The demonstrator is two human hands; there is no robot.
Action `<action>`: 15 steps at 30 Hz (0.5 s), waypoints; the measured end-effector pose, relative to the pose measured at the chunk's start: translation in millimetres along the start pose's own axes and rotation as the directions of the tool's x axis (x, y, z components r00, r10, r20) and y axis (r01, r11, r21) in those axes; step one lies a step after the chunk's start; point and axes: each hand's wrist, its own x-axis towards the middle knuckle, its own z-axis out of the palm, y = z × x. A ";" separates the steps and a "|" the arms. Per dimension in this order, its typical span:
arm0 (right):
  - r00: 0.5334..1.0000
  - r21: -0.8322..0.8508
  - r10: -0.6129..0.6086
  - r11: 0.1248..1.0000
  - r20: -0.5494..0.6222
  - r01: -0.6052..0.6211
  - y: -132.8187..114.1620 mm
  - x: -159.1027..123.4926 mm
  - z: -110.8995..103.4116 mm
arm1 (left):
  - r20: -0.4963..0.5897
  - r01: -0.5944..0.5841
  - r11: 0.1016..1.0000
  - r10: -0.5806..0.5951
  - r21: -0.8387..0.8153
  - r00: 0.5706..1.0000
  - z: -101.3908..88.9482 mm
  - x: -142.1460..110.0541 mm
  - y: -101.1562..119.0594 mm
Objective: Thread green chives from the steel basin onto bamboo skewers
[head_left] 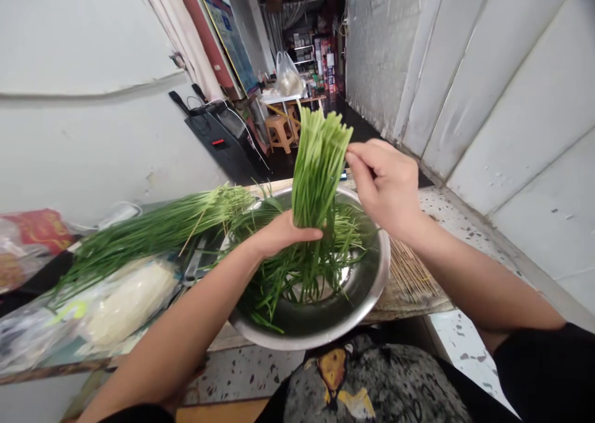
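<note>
My left hand (290,232) is wrapped round an upright bunch of garlic chives (318,169), pale cut ends up and dark leaves hanging down. At the bunch's upper right edge, the thumb and forefinger of my right hand (383,178) pinch a stalk end; the stalk itself is too small to make out clearly. Below both hands stands a wide steel basin (379,274) with loose chives (274,287) in it. The leaf tips of the held bunch reach down into the basin.
Left of the basin lies a big pile of chives (158,225), beside a plastic bag of pale food (132,296). Thin wooden skewers (411,271) lie to the right. A black case (223,135) leans by the wall; stools (279,132) and a small table stand further back.
</note>
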 end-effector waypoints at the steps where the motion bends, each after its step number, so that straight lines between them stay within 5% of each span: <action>1: 1.000 -0.004 -0.004 1.000 -0.005 0.004 -1.4 5.1 -1.0 | -0.032 0.023 1.000 -0.022 0.019 0.999 -0.9 -7.1 0.2; 5: 0.993 -0.044 0.057 0.998 0.104 -0.052 0.6 -1.9 -12.8 | -0.109 0.160 0.971 -0.142 0.177 0.984 -7.6 -38.7 0.0; 7: 0.959 -0.110 0.122 0.989 0.257 -0.096 8.2 -23.4 -15.8 | 0.041 0.229 0.936 -0.248 0.267 0.968 -9.9 -49.9 -5.8; 10: 0.867 -0.358 0.279 0.925 0.414 -0.126 24.1 -67.3 -12.5 | 0.274 0.223 0.858 -0.378 0.463 0.884 -9.5 -54.9 -18.9; 12: 0.819 -0.442 0.320 0.892 0.477 -0.092 33.4 -94.3 -9.0 | 0.275 0.180 0.762 -0.428 0.622 0.861 -10.1 -50.2 -23.1; 15: 0.848 -0.436 0.264 0.899 0.459 -0.044 41.5 -119.0 -7.4 | 0.174 0.129 0.627 -0.399 0.769 0.901 -19.7 -32.6 -13.4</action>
